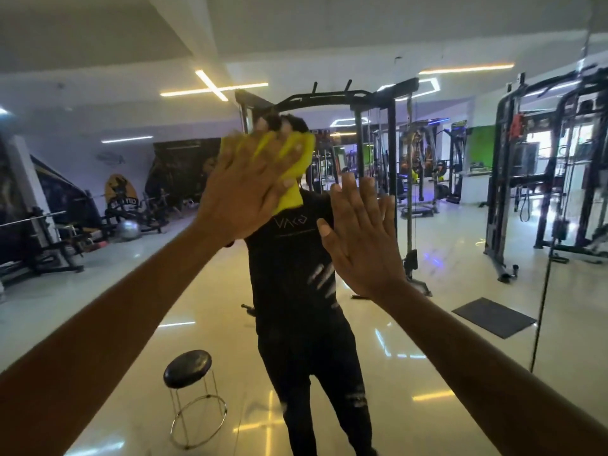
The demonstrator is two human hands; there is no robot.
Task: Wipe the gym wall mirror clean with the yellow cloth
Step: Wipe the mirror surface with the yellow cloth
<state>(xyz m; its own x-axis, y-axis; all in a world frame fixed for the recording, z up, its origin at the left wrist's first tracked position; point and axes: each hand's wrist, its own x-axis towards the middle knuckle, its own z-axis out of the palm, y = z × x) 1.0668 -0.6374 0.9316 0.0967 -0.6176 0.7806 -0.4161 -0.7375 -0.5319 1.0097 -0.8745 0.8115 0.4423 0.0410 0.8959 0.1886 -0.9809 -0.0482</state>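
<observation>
Cloth (289, 189) under left hand (243, 185), spread fingers pressing it flat on mirror (460, 264). Right hand (362, 238) released, flat on glass just right of cloth.

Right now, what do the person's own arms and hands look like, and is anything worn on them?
Both forearms are bare up to the frame edges: no sleeves, watch, bracelet or gloves show. The left hand and the right hand carry no rings that I can see. The fingernails are short and plain, without polish.
</observation>
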